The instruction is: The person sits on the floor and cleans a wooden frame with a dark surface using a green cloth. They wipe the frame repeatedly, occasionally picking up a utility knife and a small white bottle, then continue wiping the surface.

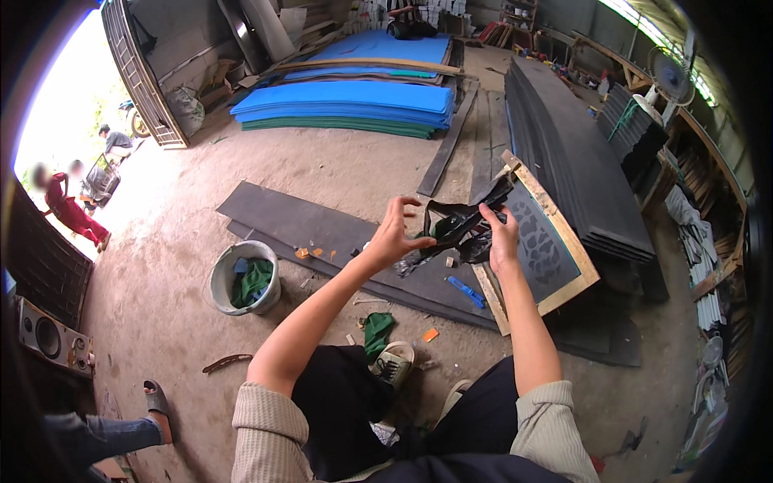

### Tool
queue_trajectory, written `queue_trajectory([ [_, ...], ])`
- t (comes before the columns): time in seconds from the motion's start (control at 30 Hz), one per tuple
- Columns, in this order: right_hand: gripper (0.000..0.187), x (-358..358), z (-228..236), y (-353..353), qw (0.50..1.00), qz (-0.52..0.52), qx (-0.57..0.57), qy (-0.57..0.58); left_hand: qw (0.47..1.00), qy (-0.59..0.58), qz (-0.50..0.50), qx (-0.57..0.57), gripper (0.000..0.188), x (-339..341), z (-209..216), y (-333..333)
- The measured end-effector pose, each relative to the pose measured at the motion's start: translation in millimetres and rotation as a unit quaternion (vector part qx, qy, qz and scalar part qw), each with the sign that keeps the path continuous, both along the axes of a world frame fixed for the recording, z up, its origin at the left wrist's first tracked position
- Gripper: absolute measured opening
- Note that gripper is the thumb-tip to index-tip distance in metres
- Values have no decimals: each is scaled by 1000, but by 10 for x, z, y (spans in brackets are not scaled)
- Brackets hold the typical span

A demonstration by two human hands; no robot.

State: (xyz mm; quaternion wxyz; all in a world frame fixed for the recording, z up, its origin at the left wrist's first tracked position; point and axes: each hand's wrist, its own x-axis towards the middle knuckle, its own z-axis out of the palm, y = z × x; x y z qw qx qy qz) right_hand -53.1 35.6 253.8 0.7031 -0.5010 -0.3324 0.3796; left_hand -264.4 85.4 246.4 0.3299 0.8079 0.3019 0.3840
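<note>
1. R hand (502, 233): thumb & fingers gripping the R side of a black plastic bag (460, 227), held up off the dark sheets.
2. L hand (394, 237): fingers curved, spread well apart from thumb; thumb tip at the bag's L edge. Can't tell if it's pinching any plastic.
3. Bag: btwn both hands, above the dark sheets (302, 216), crumpled, w/ loose folds hanging. Smth dark green shows in it, can't tell what.
4. Blue tool (466, 292): on the dark sheets, nr their lower edge, twd the R end.
5. Orange bits (302, 253): also on the sheets, nr lower edge, L of the bag.
6. Wood-framed panel (549, 237) w/ dark patterned face: tilted, at R end of the sheets, just beside R hand.
7. Grey-white bucket (216, 291): on floor, by the sheets' lower L edge, w/ green cloth (256, 283) inside.
8. Green scrap (377, 333): on floor btwn the sheets' lower edge & the L shoe (394, 364); orange piece (431, 335) nearby to its R.
9. Beyond the sheets' upper edge: blue sheet stack (342, 103) on green ones; tall black stack (568, 145) off to R.
</note>
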Motion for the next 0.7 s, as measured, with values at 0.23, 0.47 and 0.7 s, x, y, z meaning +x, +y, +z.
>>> queue_trajectory([
  [0.23,28,-9,40,-57,985,17,54,162,995,3,-81,-60,109,43,65,-42],
  [0.47,17,-127,67,-100,932,35,73,354,956,32,-169,-238,81,290,-20,-330],
  [0.7,19,-21,-8,-72,917,4,67,393,937,-10,-164,-308,69,327,245,-394],
])
